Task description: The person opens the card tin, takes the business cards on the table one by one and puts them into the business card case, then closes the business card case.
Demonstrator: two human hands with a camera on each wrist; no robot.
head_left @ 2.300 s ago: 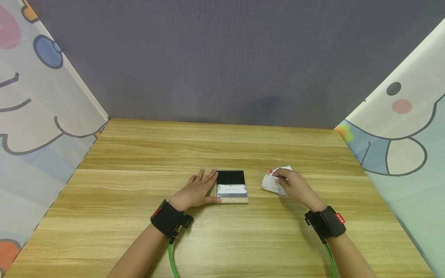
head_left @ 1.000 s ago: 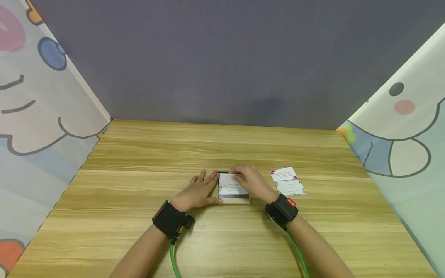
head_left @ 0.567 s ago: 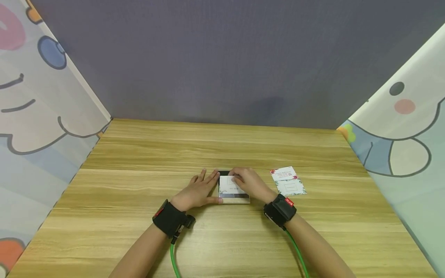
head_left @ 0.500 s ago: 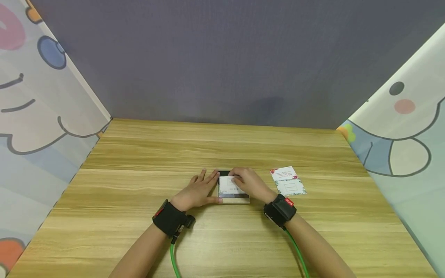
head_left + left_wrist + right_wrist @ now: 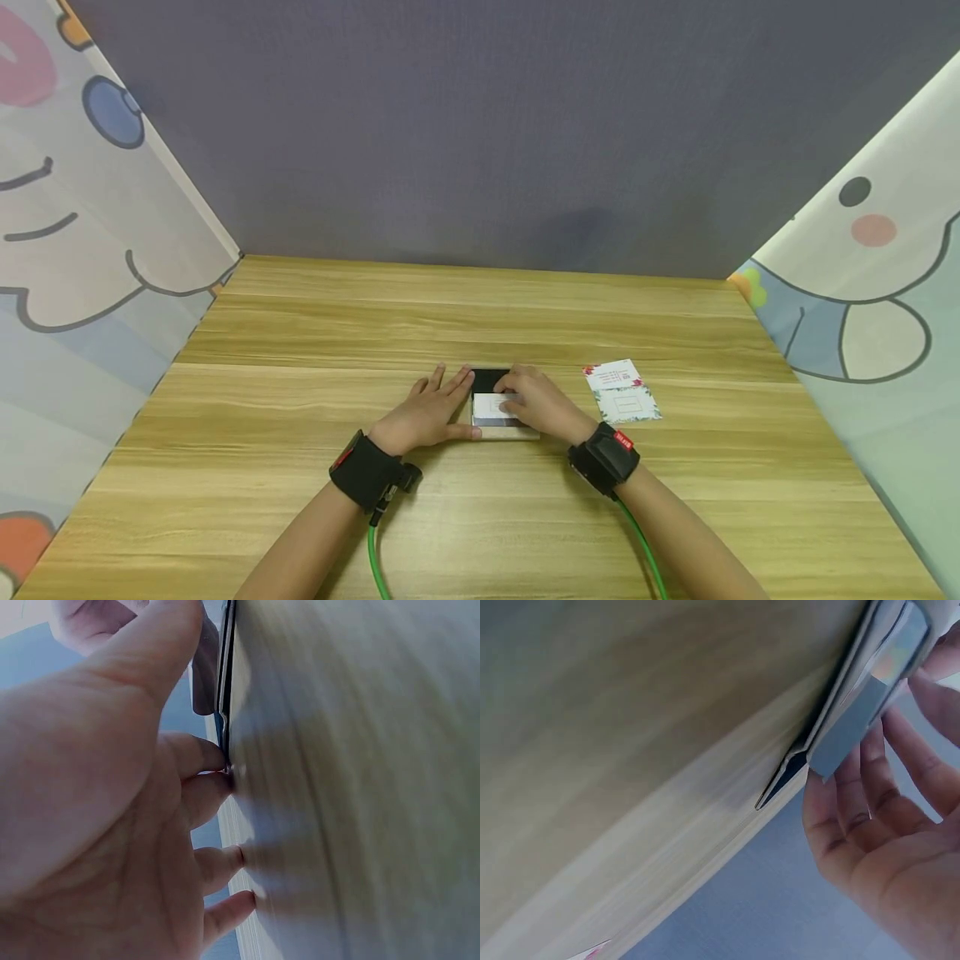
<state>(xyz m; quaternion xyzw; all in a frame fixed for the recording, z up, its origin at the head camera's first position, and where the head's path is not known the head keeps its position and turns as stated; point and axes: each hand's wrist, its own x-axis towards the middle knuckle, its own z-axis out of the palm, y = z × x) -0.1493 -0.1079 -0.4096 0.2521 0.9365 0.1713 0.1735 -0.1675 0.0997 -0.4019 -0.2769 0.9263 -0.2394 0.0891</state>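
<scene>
An open card holder [image 5: 489, 379], black inside with a pale front edge, lies on the table in the head view. Flat and spread, my left hand [image 5: 422, 419] rests beside it, thumb and index fingertip at its left edge. My right hand [image 5: 546, 410] pinches a white business card [image 5: 489, 406] by its right part, between thumb and fingers, over the holder's front pocket. The right wrist view shows the card [image 5: 855, 724] tilted against the holder [image 5: 784, 778], its end near the fingertips. In the left wrist view the holder's thin edge [image 5: 225, 675] meets the left fingertips.
On the wood-grain table [image 5: 337, 325], right of the holder, lie two cards: one with red flowers [image 5: 611, 375], one with green leaves [image 5: 628, 406]. A grey partition [image 5: 480, 150] rises behind, with cartoon-printed panels at both sides. Green cables run from the wrist cameras.
My right hand lifted a card from the cards at right and brought it left to the holder. The card has since slid toward the front pocket, showing more black. My left hand stayed put.
</scene>
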